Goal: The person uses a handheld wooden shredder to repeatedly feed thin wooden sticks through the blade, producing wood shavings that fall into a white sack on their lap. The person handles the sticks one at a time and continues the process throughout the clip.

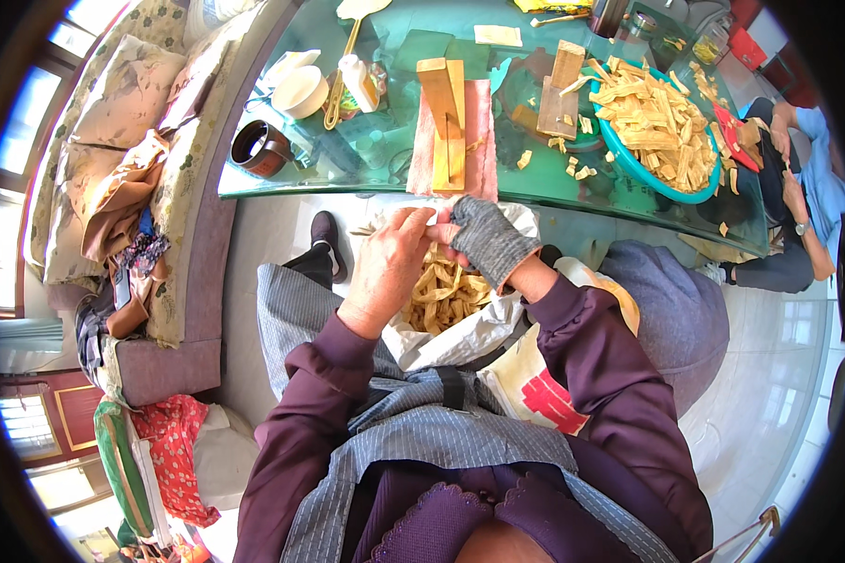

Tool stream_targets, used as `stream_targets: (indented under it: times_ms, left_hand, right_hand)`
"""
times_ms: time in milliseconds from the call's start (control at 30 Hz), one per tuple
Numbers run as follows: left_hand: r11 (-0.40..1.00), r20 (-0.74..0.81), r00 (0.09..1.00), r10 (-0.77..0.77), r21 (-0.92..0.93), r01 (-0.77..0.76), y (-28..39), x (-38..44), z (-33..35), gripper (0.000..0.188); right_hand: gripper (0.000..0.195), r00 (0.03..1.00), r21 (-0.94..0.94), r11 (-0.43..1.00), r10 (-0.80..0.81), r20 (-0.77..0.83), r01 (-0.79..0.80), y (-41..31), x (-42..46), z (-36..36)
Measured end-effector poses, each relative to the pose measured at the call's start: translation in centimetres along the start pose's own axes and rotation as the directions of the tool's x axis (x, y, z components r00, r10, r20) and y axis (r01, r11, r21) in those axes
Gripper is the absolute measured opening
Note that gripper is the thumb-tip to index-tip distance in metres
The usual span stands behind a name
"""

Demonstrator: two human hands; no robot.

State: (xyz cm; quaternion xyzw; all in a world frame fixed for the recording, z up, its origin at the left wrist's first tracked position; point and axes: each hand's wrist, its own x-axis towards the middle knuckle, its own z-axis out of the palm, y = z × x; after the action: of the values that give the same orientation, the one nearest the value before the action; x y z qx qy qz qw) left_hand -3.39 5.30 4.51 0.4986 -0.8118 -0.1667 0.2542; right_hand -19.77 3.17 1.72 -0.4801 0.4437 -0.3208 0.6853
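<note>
My bare left hand (387,264) and my right hand (489,239), in a grey knit fingerless glove, meet at the fingertips just off the table's front edge. What lies between the fingers is hidden. A pale, thin piece (366,226) shows beyond my left hand; I cannot tell whether it is held. Below both hands, a white sack (458,341) stands open in my lap, with curled yellowish dried strips (443,295) inside. Straight ahead, an angled wooden fixture (449,158) with a narrow dark slot stands on a pink cloth (480,134) at the glass table's edge.
The green glass table (387,165) carries a dark mug (260,149), white bowl (301,93), white bottle (358,83) and second wooden fixture (558,105). Cut strips (655,119) heap a teal basket (609,144). Another person's hands (789,162) are at right; a sofa (190,211) runs along the left.
</note>
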Motion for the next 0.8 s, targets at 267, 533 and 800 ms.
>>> stream_targets:
  times_ms: [267, 533, 800]
  left_hand:
    - [0.948, -0.036, 0.968, 0.25, 0.211, -0.237, -4.6, 0.9, 1.4, 0.029]
    - [0.973, 0.017, 0.987, 0.16, 0.167, -0.16, -8.1, 4.4, 3.7, 0.014]
    - [0.095, 0.412, 0.888, -0.203, -0.895, 0.436, -5.9, 7.6, 2.6, 0.017]
  right_hand:
    - [0.031, 0.903, -0.487, 0.776, -0.426, 0.064, 0.401, 1.0, 0.5, 1.0]
    - [0.021, 0.812, -0.668, 0.644, -0.574, -0.1, 0.372, 1.9, 2.2, -0.4]
    - [0.026, 0.73, -0.779, 0.586, -0.63, -0.266, 0.222, 0.8, 5.3, -5.4]
